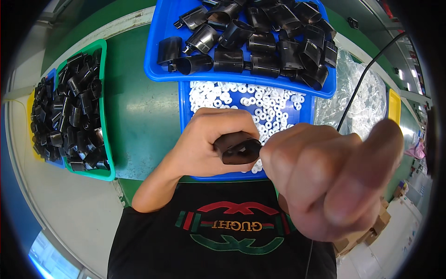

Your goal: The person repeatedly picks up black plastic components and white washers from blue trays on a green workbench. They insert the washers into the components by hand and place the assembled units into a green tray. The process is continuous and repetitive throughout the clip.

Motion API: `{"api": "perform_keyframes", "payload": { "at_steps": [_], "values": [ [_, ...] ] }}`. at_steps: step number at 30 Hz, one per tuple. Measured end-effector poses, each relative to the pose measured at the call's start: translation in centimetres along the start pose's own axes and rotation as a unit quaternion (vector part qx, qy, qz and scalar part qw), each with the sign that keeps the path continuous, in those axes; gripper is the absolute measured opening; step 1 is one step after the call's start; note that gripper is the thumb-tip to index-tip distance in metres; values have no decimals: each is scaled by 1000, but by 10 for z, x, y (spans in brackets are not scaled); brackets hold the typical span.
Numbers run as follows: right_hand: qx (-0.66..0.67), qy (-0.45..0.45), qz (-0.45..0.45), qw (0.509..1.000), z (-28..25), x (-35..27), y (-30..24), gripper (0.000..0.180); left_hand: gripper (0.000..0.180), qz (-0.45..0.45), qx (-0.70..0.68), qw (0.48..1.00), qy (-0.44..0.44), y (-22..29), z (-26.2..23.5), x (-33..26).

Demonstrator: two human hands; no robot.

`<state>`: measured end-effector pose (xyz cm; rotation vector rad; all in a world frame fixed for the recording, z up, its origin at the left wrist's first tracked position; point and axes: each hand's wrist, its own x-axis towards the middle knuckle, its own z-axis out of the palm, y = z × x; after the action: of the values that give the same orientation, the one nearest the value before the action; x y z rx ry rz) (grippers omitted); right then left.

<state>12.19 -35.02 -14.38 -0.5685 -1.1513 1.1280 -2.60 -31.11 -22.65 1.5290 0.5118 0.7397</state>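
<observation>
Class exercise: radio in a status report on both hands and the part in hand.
Left hand gripping glossy black plastic housing. Right hand closed, at its edge. Blue tray of small white plastic rings beneath. Nothing obstructing.

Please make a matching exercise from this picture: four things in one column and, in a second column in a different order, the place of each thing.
Things:
1. small white rings
2. green bin of black parts
3. black plastic part
4. clear plastic bag

Places:
A. in the left hand
B. far left of the table
C. in a blue tray, under the upper blue tray
D. right of the trays

Pairs: 1-C, 2-B, 3-A, 4-D
</observation>
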Motion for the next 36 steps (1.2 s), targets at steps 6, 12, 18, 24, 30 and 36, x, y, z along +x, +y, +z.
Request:
{"api": "perform_keyframes", "payload": {
  "at_steps": [6, 12, 18, 24, 30, 36],
  "values": [
    [-49, 1, 26, 998, -9, -9, 5, 22, 32, 11, 12, 1000, -16, -8, 4, 3],
    [-18, 5, 23, 1000, -5, -8, 10, 7, 32, 4, -6, 1000, -27, 1, -2, 4],
    [2, 5, 30, 1000, -8, -11, 20, 14, 30, -20, 25, 999, -18, 6, 0, 3],
    [27, -2, 36, 999, -14, -13, 27, 30, 28, -72, 101, 992, -3, 16, -3, 7],
    [124, 47, -125, 983, -32, -8, -25, 16, 25, -27, 206, 973, 100, 40, -24, 8],
    [-32, 119, -82, 989, -38, -15, -15, 14, 22, 84, 346, 910, 213, 86, -57, -10]
  ]
}}
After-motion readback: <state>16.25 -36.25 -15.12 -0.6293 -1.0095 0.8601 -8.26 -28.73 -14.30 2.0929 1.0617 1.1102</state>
